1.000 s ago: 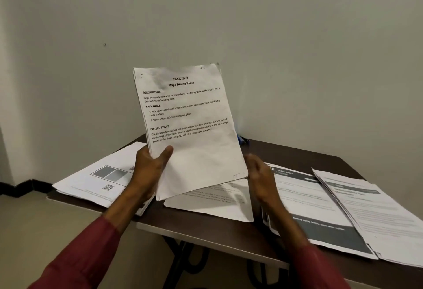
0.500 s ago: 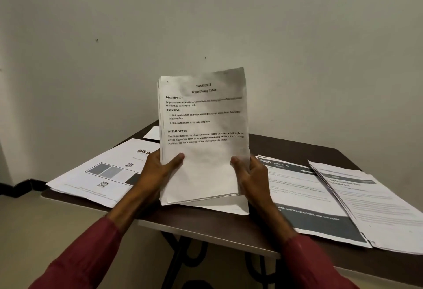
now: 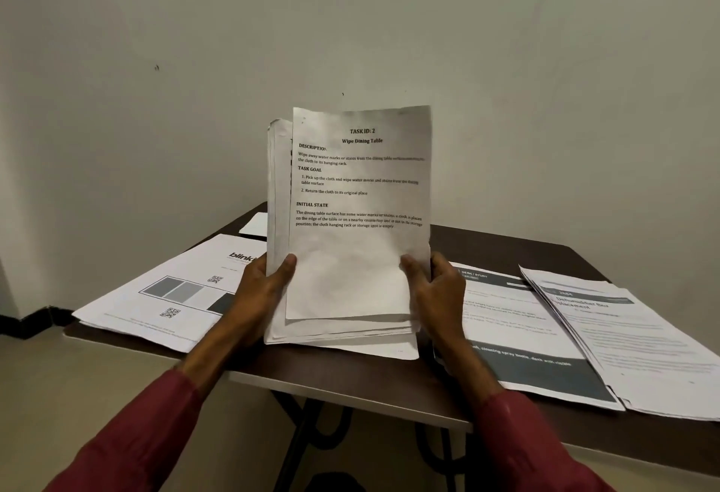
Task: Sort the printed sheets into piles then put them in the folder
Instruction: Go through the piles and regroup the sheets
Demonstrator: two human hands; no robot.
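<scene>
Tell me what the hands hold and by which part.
A stack of printed sheets: the left hand grips its lower left edge, the right hand its lower right edge.

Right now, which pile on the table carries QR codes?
The left pile, beside the left hand, with grey boxes; the dark-banner pile and far-right pile show no QR codes.

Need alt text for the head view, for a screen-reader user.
The left hand and right hand, in dark red sleeves, grip a stack of white printed sheets upright over a dark brown table; the top page reads "TASK ID: 2, Wipe Dining Table". Other printed piles lie flat: a QR-code pile at left, grey-banded piles at right.
</scene>
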